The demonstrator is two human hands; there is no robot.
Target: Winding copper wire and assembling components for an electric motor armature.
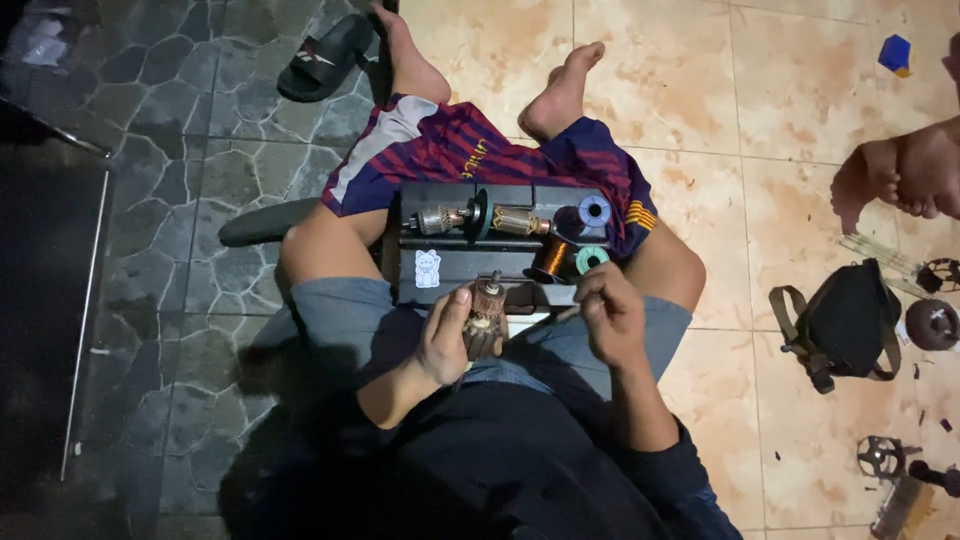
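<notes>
My left hand (443, 337) grips a small motor armature (487, 318), brown with a metal shaft pointing up, just over my lap. My right hand (608, 313) is beside it, fingers pinched together as if on a thin wire that I cannot make out. In front of both hands a dark box (450, 270) rests on my legs. On it lie another armature (500, 221), a copper wire spool (551, 259), a blue spool (594, 210) and a green spool (591, 259).
A black sandal (325, 57) lies on the dark stone floor at the top left. A black pouch (845, 320) and several motor parts (932, 322) sit on the tiles at right. Another person's foot (915, 170) is at the right edge. A blue object (894, 53) lies far right.
</notes>
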